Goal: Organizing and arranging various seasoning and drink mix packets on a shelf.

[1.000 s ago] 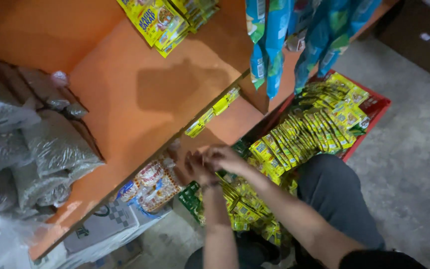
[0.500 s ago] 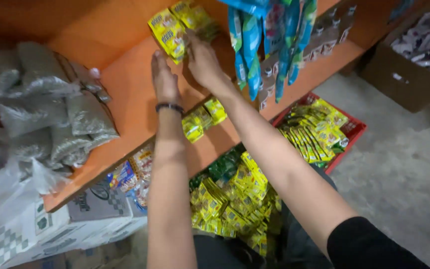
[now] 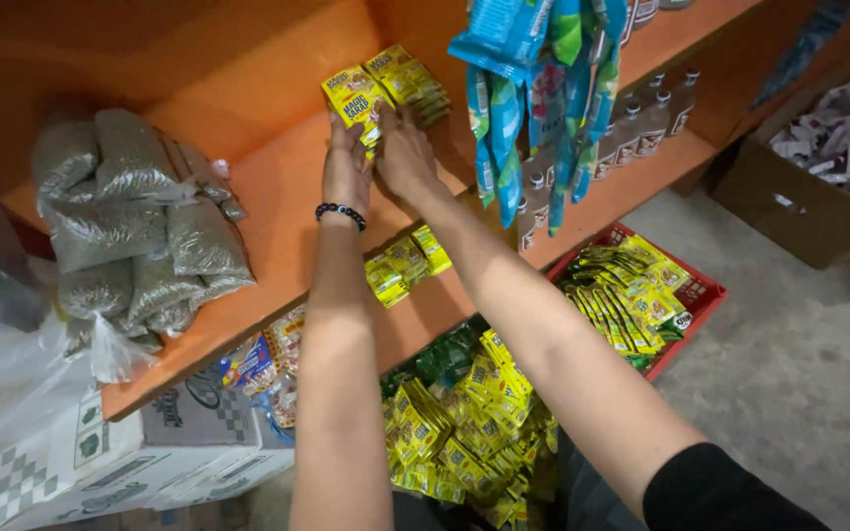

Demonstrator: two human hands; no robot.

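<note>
Two orange shelves (image 3: 268, 187) fill the upper half of the view, the upper one running from nine o'clock up toward one o'clock, a lower one (image 3: 641, 177) beyond it; at nine o'clock on the upper shelf lies a heap of clear bags of grey-green grain (image 3: 135, 231), stacked on one another and touching; below them at seven o'clock stand white cartons with a checked pattern (image 3: 100, 462) and a loose clear plastic bag (image 3: 2, 374); at three o'clock a brown cardboard box (image 3: 819, 187) holds pale packets; at four o'clock a red crate (image 3: 700, 290) on the grey floor is packed with yellow-green sachets (image 3: 632, 295); at six o'clock a large heap of yellow sachets (image 3: 464, 433) lies near the person's lap; at twelve to one o'clock blue and green strips of hanging packets (image 3: 533, 88) dangle in front of a row of small bottles (image 3: 641, 123) on the lower shelf; both arms reach up to twelve o'clock; the left hand (image 3: 346, 172), a black bead bracelet (image 3: 340, 210) at its wrist, and the right hand (image 3: 403, 152) lie side by side, touching, fingers pressed against a stack of yellow sachets (image 3: 386, 88) standing on the upper shelf at its far wall, gripping its lower edge; a few more yellow packets (image 3: 405, 264) sit on the lower shelf just under the forearms.
</note>
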